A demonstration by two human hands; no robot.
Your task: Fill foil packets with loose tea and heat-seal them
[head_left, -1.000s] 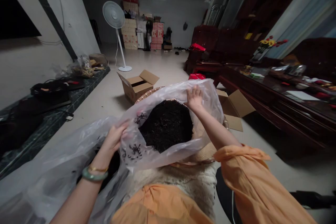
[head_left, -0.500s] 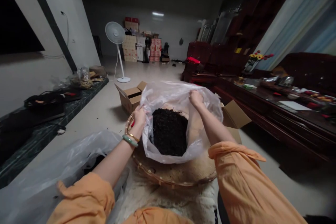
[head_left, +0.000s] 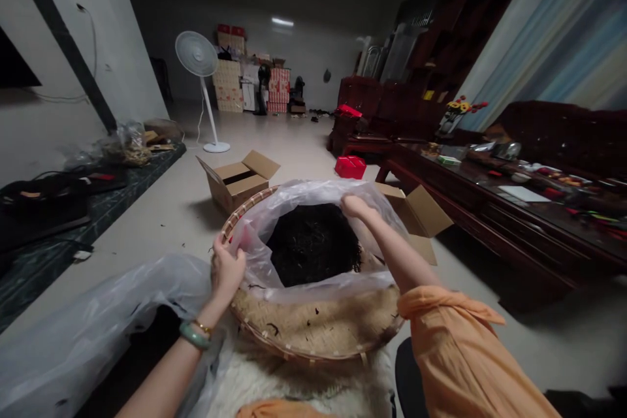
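A clear plastic bag lies spread open on a round woven bamboo tray, with a heap of black, dry, shredded leaf-like material inside it. My left hand is closed at the left side of the tray, fingers over the rim and thumb pointing inward; whether it also pinches the bag is unclear. At the far right of the bag, my right hand is closed in a fist on the plastic edge. A few dark bits lie on the bare front of the tray, which rests above a pale fluffy cloth.
Another large plastic bag with dark contents stands at lower left. Open cardboard boxes flank the tray's far side. A red box sits on the floor beyond. To the right runs a dark wooden table; a white fan stands further back.
My left hand has gone from the bag's raised edge down to the tray's rim. The bag's mouth has sunk lower and the dark heap shows wider. My right hand has lowered slightly.
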